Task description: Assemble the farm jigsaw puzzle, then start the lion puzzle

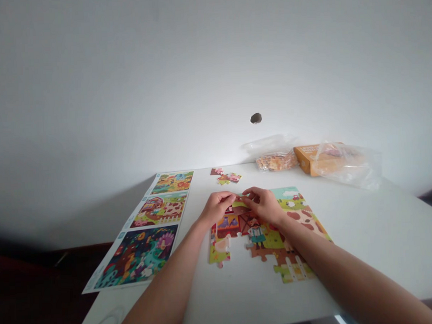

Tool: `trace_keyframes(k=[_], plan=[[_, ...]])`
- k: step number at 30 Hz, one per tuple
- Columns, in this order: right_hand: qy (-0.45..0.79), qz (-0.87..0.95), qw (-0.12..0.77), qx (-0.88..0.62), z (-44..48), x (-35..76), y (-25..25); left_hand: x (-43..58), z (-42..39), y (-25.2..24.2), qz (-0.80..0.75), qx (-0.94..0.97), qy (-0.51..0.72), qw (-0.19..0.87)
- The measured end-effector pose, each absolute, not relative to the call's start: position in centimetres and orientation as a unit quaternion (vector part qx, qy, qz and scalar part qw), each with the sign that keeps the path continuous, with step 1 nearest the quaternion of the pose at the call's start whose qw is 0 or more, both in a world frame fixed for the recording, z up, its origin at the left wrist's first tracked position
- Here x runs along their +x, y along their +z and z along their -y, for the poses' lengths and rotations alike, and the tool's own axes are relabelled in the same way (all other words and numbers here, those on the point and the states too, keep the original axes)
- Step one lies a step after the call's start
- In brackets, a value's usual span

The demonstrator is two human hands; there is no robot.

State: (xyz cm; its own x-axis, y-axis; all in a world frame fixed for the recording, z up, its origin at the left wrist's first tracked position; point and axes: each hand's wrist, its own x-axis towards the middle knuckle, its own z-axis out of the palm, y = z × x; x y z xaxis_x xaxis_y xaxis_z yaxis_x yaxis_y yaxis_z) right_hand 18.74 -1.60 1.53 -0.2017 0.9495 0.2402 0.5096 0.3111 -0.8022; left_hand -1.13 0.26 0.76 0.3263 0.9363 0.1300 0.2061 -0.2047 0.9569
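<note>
A partly joined farm jigsaw puzzle [257, 232] lies on the white table, with a farmer, a barn and a spotted cow printed on it. Its lower edge has a gap between the goose part on the left and the fence part on the right. Over its upper left part, my left hand [219, 203] is closed in a pinch at the left side of a green and brown puzzle piece [240, 205]. From the other side my right hand [262, 204] grips the same piece, fingers bent over it. My fingers cover part of the piece and the puzzle beneath.
Several loose puzzle pieces [229, 178] lie behind the puzzle. A reference sheet [157, 226] with three printed pictures lies at the left. Toward the wall are a clear bag of pieces [276, 161] and an orange box [305, 159] partly covered by clear plastic [359, 163].
</note>
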Motion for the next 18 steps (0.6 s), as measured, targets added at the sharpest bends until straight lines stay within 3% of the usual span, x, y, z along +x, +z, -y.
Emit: trace_keyframes(k=[6,18], plan=[[0.321,0.72,0.36,-0.5,1.5,19.0,1.7,-1.0,0.0,1.0,-0.434,0.657,0.396,0.472],[0.429,0.769,0.22,-0.42,1.5,20.3,2.0,-1.0,0.1,1.2,-0.427,0.641,0.393,0.503]])
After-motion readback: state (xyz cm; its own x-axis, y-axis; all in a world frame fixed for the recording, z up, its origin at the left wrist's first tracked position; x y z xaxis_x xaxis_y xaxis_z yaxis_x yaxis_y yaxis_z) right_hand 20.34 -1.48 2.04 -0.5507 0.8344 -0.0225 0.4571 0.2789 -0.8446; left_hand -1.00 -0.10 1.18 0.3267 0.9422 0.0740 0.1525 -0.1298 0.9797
